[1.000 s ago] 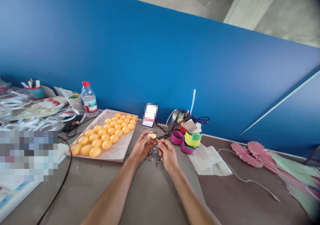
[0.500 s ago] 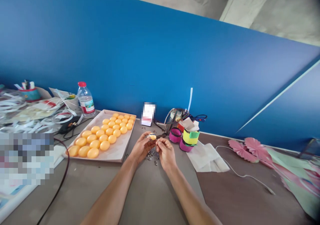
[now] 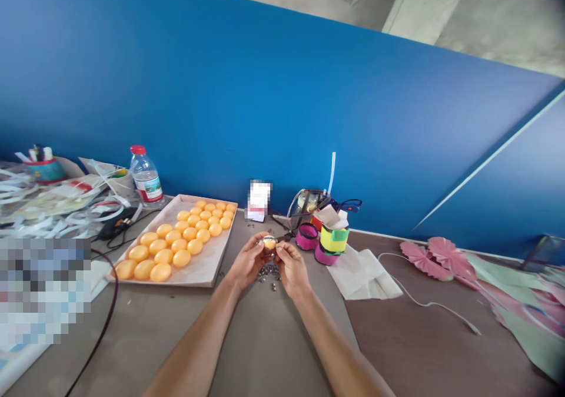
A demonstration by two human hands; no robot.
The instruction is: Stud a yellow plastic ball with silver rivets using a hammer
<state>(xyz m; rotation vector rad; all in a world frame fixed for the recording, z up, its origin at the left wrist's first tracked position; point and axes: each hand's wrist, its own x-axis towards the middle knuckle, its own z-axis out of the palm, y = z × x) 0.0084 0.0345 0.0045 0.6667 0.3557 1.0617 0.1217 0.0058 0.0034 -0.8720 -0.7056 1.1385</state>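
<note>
An orange ball (image 3: 269, 244), like a table tennis ball, has a dark, shiny strip across its upper side. My left hand (image 3: 249, 262) holds it, fingers closed around its left side. Pinched together at the ball's right edge are the fingers of my right hand (image 3: 292, 266); whatever they grip is too small to make out. Below and between the hands, a small heap of shiny metallic pieces (image 3: 268, 272) lies on the grey table. To the left, a shallow white cardboard tray (image 3: 203, 274) holds several rows of similar orange balls (image 3: 179, 245).
Behind my hands stand a phone-like screen (image 3: 258, 201), purple and yellow bands (image 3: 333, 239) and a cable-wrapped jar. White sheets (image 3: 365, 274) and a white cable lie right. A water bottle (image 3: 148, 179) and clear strips stand left; a blue partition (image 3: 282, 91) closes the back.
My right fingers have moved in against the ball's right edge. The ball has turned slightly in my left hand, and the whole view has shifted a little.
</note>
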